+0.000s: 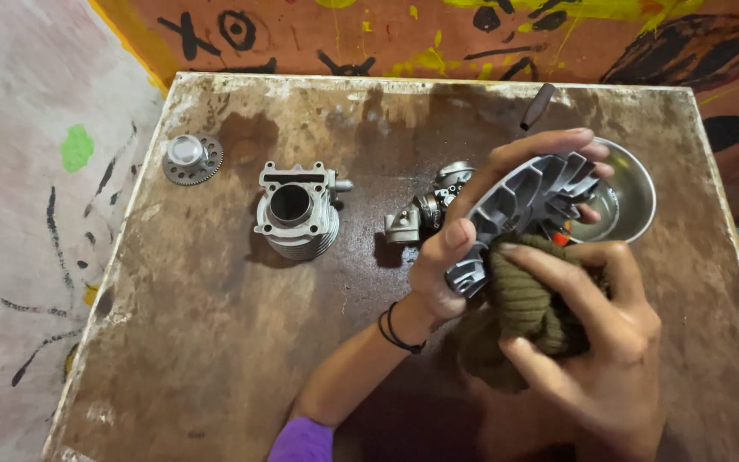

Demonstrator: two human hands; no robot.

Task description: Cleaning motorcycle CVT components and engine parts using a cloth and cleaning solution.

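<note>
Surface: worn brown wooden tabletop [215, 342], stained and scuffed, with pale chipped edges.
Right hand: the right hand [596, 342] is closed around a bunched olive-green ribbed knit cloth [519, 312], pressing it against the lower edge of the metal part.
Left hand: the left hand [472, 231], a black band at its wrist, is clamped on a grey cast-metal finned fan disc [528, 201], thumb on the near rim and fingers curled over the far rim.
Held part: the disc is lifted just above the table, tilted, between the two hands and touching the cloth.
Behind the disc: a small silver carburettor-like metal assembly [421, 210] lies just left of the left hand; a round shiny steel bowl [630, 201] sits just behind the disc.
Middle left: a silver finned engine cylinder [295, 214] stands upright, well apart from the hands.
Far left: a flat toothed grey gear with a shiny hub [192, 158] lies near the table's corner.
Far edge: a dark cylindrical handle [538, 106] rests by the rim.
Room: orange wall [318, 34] with black and yellow painted marks; pale floor [36, 171] with a green blotch.
</note>
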